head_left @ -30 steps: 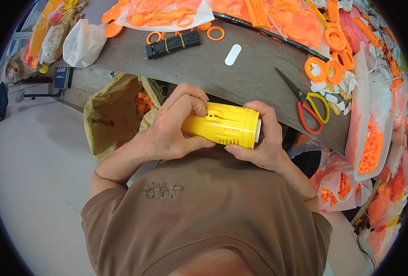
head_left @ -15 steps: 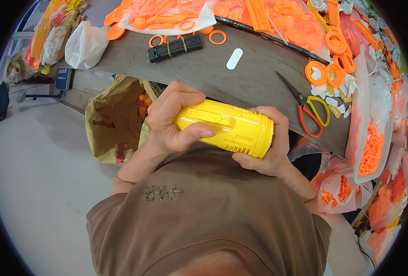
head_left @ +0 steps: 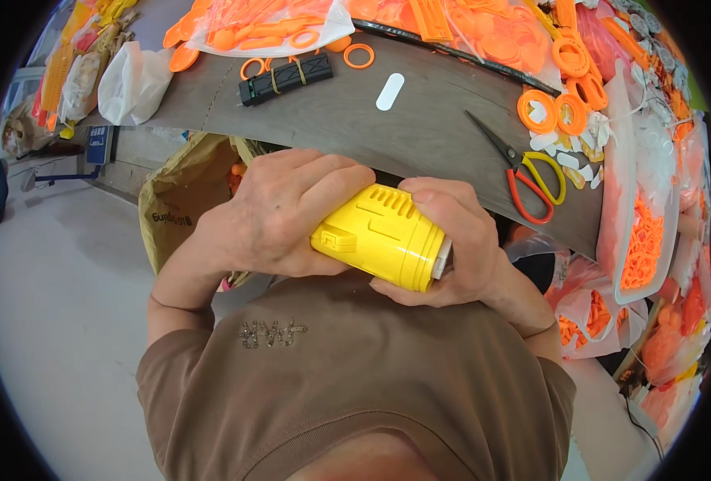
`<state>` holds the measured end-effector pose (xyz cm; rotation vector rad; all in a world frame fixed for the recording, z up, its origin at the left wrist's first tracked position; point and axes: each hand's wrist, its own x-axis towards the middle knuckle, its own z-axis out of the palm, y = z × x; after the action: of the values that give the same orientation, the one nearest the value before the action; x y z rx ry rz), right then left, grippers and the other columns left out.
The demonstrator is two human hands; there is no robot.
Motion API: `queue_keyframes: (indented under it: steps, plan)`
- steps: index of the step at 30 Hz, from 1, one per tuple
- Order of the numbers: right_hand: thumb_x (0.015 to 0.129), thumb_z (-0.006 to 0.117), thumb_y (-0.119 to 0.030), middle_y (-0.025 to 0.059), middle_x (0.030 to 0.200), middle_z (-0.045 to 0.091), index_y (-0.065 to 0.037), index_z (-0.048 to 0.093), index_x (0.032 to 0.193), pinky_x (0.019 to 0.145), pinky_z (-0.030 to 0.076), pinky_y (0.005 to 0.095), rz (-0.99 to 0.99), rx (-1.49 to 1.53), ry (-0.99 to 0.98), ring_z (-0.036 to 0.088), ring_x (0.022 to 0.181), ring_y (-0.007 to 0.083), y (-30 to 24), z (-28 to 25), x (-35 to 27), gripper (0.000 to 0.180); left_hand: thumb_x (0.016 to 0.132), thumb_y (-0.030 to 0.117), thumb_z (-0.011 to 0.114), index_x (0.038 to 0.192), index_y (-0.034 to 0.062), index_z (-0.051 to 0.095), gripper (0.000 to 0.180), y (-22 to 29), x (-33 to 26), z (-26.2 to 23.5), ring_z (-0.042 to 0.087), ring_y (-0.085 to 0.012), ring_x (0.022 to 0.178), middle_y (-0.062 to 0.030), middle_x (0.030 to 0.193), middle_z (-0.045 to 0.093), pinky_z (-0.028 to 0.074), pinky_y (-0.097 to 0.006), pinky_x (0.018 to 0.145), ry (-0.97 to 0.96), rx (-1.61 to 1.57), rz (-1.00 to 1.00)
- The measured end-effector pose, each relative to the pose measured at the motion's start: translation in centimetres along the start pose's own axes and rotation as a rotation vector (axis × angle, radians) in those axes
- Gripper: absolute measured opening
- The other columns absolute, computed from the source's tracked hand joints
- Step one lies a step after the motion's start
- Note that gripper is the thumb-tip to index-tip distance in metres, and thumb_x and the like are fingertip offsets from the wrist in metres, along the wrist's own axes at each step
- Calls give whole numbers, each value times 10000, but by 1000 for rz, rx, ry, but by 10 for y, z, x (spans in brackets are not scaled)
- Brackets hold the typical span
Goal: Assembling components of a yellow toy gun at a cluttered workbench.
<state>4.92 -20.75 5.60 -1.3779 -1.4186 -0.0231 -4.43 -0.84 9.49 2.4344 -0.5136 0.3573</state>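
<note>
Both hands grip a yellow plastic cylindrical housing (head_left: 379,232) in front of my chest, at the near edge of the table. My left hand (head_left: 279,210) wraps over its left end with the back of the hand up, covering that end. Around the right end closes my right hand (head_left: 457,244), thumb along the top and fingers below. A ribbed grille and a small raised latch show on the housing's surface. At its right end a pale grey part (head_left: 442,258) sticks out beside my right palm.
On the grey table (head_left: 307,120) lie a black block with rubber bands (head_left: 286,79), a white strip (head_left: 390,91) and open scissors (head_left: 523,164). Orange plastic parts (head_left: 483,40) are heaped behind. A paper bag (head_left: 163,204) stands left below; a tub of orange rings (head_left: 642,248) is at right.
The housing has been turned about its length, bringing the grille to the top. My left hand has rolled over it, and a grey part now shows at the right end.
</note>
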Motion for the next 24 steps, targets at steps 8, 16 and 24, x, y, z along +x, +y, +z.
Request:
queue_keyframes:
  steps: [8, 16, 24]
  plan:
    - [582, 851, -217, 211, 998, 546, 38, 405, 1183, 720, 503, 387, 27, -23, -18, 581, 878, 333, 4, -4, 2, 790, 544, 181, 757, 970, -7, 542, 513, -2, 0, 12, 600, -280, 636, -128, 815, 602, 478, -341, 558, 53, -39, 17]
    - [597, 820, -201, 114, 1041, 558, -21, 428, 1244, 773, 475, 346, 379, -37, -281, 592, 903, 236, -5, -28, 59, 777, 543, 216, 824, 1144, -17, 511, 717, -20, -2, 10, 644, -189, 869, -117, 973, 649, 501, -314, 748, -57, -603, -345]
    - [653, 815, -269, 106, 1068, 545, -33, 401, 1313, 820, 464, 311, 318, -15, -72, 572, 932, 183, 28, -27, 35, 814, 520, 276, 752, 1251, -45, 404, 871, -52, -45, 12, 597, -285, 918, -182, 1064, 554, 514, -387, 788, 585, -1156, -420]
